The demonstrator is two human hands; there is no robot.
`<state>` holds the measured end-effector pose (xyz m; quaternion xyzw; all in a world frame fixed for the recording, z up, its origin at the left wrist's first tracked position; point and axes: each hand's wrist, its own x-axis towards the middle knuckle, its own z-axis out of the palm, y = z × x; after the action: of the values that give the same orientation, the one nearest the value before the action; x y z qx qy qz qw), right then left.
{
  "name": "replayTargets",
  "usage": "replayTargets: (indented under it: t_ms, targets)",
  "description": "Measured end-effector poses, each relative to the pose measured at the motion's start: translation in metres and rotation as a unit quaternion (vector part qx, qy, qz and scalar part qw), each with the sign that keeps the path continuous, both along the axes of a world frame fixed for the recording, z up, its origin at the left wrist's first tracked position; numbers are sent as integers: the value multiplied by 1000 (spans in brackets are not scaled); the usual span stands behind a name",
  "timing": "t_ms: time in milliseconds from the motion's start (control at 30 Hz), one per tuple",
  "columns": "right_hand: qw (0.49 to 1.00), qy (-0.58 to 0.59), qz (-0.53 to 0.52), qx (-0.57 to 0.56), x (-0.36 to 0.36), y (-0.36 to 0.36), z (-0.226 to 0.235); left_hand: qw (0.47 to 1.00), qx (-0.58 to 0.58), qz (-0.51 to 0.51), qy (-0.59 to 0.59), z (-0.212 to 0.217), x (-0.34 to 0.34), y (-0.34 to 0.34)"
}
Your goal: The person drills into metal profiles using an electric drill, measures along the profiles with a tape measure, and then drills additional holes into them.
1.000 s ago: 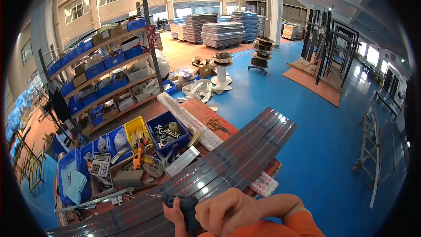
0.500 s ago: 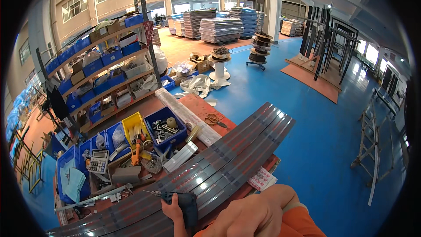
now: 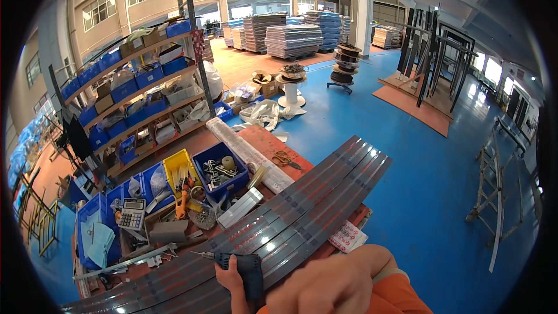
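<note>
My right hand (image 3: 228,274) is shut on the grip of a dark power drill (image 3: 249,268), whose bit (image 3: 203,254) points left. The drill hovers just above a bundle of long dark grey metal strips (image 3: 302,209) that lie diagonally across the workbench (image 3: 261,136). My forearm in an orange sleeve (image 3: 378,293) comes in from the lower right, close to the camera. My left hand is out of the picture.
Behind the strips are a roll of clear film (image 3: 244,151), scissors (image 3: 285,160), a yellow bin (image 3: 177,166), blue bins of hardware (image 3: 218,168) and a calculator (image 3: 132,214). Shelving with blue crates (image 3: 139,99) stands at the left, and blue floor (image 3: 407,186) spreads right.
The drill stays in my right hand over the strips. My forearm has come nearer the camera and fills more of the lower edge.
</note>
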<state>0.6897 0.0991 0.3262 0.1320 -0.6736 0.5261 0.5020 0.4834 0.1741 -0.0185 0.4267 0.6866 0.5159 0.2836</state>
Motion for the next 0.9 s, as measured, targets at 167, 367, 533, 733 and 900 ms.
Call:
replayTargets:
  t_ms: [167,367,533,733,900]
  targets:
    - [991,-128,-39,-11,-5,2,-5,1000,-2,-6,8,4,-3,-3]
    - [901,-300,-264,170,-20,15,-48,1000,-4,-16,20,8,1,-1]
    - [765,-422,-446,193,12,44,-164,1000,-5,-8,21,8,-2,-4]
    - [657,-523,-525,-137,81,48,-293,1000,7,-9,12,1,-5,-4]
    - [662,-376,-589,-270,99,50,-343,1000,8,-3,16,-4,-5,-1]
